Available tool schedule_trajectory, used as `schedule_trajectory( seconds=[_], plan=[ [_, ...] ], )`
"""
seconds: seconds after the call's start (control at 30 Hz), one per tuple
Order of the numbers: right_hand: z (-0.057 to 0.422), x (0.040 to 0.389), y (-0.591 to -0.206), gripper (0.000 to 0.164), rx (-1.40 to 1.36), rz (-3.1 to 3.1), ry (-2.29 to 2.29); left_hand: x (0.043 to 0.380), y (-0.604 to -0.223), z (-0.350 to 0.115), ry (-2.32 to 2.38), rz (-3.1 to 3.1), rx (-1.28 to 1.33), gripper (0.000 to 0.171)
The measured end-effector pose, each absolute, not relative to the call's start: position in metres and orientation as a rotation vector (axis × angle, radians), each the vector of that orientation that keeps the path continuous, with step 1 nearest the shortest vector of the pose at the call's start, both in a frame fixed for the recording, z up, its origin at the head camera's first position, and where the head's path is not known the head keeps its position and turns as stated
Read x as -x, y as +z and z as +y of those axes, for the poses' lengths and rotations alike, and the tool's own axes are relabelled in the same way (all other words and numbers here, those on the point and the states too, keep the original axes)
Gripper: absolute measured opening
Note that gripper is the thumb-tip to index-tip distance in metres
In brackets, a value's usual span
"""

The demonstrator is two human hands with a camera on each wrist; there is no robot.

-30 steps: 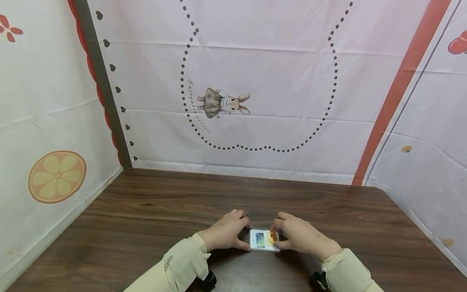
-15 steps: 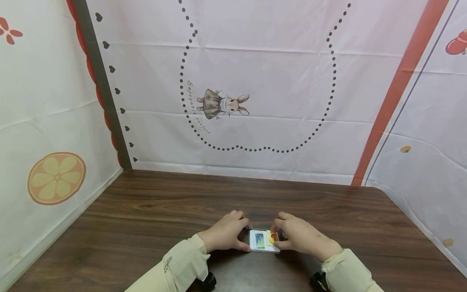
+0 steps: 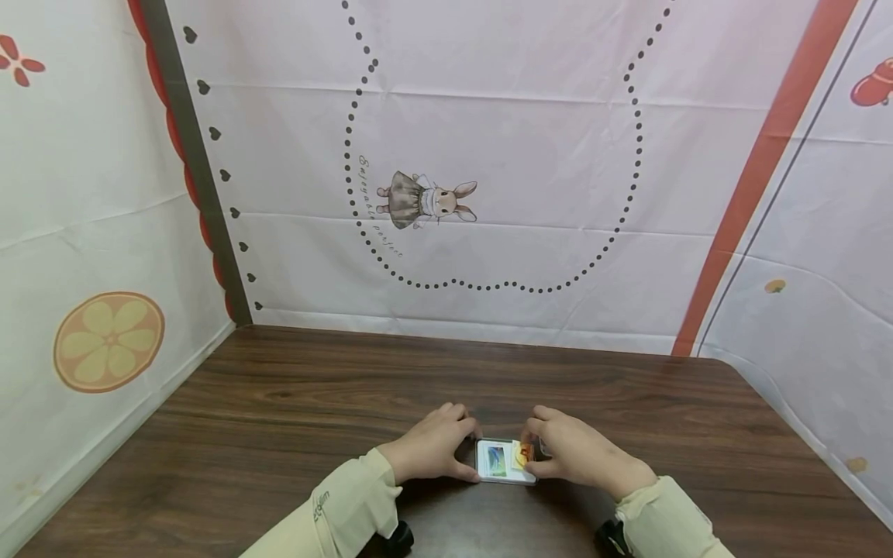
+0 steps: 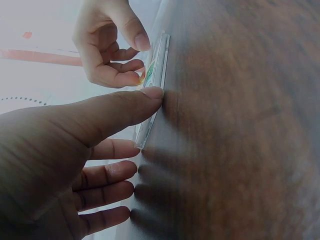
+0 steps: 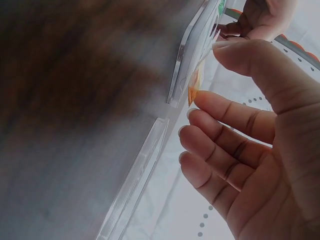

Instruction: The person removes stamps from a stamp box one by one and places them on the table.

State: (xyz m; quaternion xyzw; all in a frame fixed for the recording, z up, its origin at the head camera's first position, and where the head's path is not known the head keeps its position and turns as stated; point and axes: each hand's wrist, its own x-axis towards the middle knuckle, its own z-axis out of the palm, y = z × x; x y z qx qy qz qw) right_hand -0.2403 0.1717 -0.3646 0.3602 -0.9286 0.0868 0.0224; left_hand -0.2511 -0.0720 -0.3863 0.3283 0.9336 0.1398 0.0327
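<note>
A small flat clear case [image 3: 505, 466] with a white insert lies on the table, a blue-green picture [image 3: 496, 460] in its left half. My left hand [image 3: 434, 443] holds the case by its left end, the thumb on the near edge and the index finger at the far edge. Over the case's right end, my right hand [image 3: 575, 448] pinches a small orange-and-yellow paper piece [image 5: 195, 86] between thumb and index finger. Its other fingers are loosely bent. A second clear plastic piece [image 5: 135, 182], like a cover, lies just right of the case, mostly hidden under the right hand in the head view.
Dark wood-grain table [image 3: 335, 387] spreads around both hands. Printed cloth [image 3: 530, 170] hangs along the back and both sides, with a rabbit drawing [image 3: 427, 199] on the back panel.
The orange-and-yellow paper piece has shifted very slightly to the right over the case, with the right fingers. The left hand and the case have hardly moved.
</note>
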Motion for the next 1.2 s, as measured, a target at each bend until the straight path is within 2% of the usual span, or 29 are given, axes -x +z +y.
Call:
schedule_trajectory(
  seconds=[1.2],
  plan=[
    [0.1805,0.2391,-0.3565,0.018,-1.055,-2.888,0.321,0.2504,-0.3863,-0.0723,0.422,2.872,-1.013,0.051]
  ],
)
